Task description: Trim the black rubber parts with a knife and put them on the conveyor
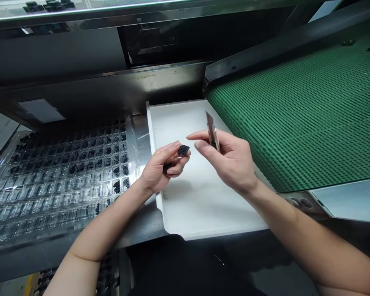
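Observation:
My left hand [162, 167] pinches a small round black part [183, 150] between thumb and fingertips, above the white tray [197, 201]. My right hand [230, 158] is closed on a small utility knife [211, 130], its blade pointing up and away. The right thumb and forefinger reach toward the black part, a short gap apart from it. Both hands hover over the middle of the tray.
A clear plastic blister tray [58, 181] with many pockets lies at the left, its far rows filled with black parts. A green conveyor belt [305, 111] slopes up at the right, with two black parts near its far end. Dark machine housing stands behind.

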`<act>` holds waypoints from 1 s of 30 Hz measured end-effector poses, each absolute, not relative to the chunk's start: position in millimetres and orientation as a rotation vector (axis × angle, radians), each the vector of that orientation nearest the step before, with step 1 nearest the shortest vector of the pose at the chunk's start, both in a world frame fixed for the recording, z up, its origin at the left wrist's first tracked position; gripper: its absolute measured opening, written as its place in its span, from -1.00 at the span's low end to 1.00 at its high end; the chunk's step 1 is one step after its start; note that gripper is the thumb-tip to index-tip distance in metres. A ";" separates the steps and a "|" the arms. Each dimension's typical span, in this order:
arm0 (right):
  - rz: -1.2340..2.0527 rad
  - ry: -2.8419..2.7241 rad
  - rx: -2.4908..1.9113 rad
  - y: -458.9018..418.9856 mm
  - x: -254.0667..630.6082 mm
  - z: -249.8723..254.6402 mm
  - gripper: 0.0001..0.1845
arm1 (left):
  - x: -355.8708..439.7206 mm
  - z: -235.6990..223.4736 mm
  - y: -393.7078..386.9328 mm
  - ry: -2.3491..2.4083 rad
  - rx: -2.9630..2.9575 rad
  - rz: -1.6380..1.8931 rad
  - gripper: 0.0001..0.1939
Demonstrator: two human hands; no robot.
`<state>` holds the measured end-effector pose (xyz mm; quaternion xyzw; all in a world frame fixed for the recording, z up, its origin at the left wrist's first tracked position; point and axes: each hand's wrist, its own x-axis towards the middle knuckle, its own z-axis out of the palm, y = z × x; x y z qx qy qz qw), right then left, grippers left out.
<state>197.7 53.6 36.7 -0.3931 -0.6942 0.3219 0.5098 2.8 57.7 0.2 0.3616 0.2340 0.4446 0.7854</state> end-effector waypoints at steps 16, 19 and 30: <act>1.249 -1.409 -0.881 59.0 196.3 36.3 -0.80 | 4.6 -2.0 54.3 0.533 0.883 1.207 -0.61; 1.438 -1.348 -0.862 59.5 196.1 35.3 -0.71 | 4.5 -3.9 53.6 0.550 0.931 1.212 -0.58; 1.571 -1.267 -0.841 60.2 193.3 33.8 -0.54 | 8.4 -4.6 53.7 0.614 0.927 1.245 -0.65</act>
